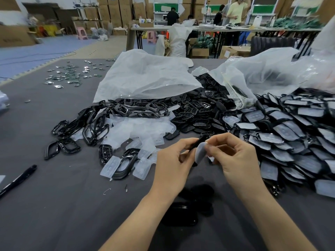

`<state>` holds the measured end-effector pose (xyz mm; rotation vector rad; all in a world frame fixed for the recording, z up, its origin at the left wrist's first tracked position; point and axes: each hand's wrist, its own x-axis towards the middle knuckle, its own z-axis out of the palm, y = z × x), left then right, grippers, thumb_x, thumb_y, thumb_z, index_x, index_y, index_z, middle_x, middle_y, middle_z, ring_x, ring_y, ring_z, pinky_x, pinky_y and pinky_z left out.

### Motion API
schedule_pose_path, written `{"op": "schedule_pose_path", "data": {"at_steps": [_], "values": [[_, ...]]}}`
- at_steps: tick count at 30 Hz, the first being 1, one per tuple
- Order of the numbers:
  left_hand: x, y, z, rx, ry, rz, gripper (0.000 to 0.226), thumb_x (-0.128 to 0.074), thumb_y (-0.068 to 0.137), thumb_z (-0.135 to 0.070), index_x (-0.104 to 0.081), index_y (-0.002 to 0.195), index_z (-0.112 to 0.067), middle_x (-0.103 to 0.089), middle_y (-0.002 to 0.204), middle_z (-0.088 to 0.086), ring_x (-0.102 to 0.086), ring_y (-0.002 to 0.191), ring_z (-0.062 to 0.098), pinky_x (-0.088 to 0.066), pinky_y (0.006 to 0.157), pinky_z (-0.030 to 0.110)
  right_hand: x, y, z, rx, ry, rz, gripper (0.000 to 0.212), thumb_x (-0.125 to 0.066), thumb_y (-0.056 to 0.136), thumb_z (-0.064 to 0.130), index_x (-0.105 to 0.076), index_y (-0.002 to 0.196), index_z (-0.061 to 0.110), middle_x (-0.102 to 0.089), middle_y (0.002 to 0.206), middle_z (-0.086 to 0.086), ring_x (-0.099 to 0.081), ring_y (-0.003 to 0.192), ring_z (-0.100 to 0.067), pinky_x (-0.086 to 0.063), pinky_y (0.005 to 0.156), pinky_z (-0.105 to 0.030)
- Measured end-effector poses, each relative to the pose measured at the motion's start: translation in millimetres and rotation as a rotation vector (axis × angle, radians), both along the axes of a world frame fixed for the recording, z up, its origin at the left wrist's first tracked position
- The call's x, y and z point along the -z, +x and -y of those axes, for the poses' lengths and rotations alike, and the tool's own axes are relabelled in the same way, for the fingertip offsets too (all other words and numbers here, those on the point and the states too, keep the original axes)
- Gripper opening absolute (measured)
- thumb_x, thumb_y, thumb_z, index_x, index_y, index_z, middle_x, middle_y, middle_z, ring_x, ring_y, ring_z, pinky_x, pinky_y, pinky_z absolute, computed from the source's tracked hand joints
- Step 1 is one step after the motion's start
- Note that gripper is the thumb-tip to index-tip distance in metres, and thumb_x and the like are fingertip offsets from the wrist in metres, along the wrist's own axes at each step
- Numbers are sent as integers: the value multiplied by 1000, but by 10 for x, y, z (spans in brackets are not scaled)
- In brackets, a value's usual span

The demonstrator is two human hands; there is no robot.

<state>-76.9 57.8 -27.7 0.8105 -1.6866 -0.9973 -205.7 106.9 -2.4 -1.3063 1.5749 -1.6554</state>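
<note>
Clear pad (200,153) — seemingly pinched between right fingers (211,144).

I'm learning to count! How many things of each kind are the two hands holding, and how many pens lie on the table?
Black plastic piece, held by the left hand: 1
Clear soft pad, pinched by the right hand: 1
Black pen: 1
Total: 3
</note>
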Motion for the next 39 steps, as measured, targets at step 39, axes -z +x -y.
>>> {"op": "schedule_pose_path", "data": {"at_steps": [39], "values": [[-10, -2, -30, 83, 157, 23, 18, -64, 92, -18, -72, 106, -25, -75, 91, -10, -68, 84, 4, -51, 78, 17, 22, -49, 37, -86, 158, 343, 13, -59, 86, -7, -63, 78, 1, -63, 60, -1, -55, 49, -8, -54, 53, -22]]}}
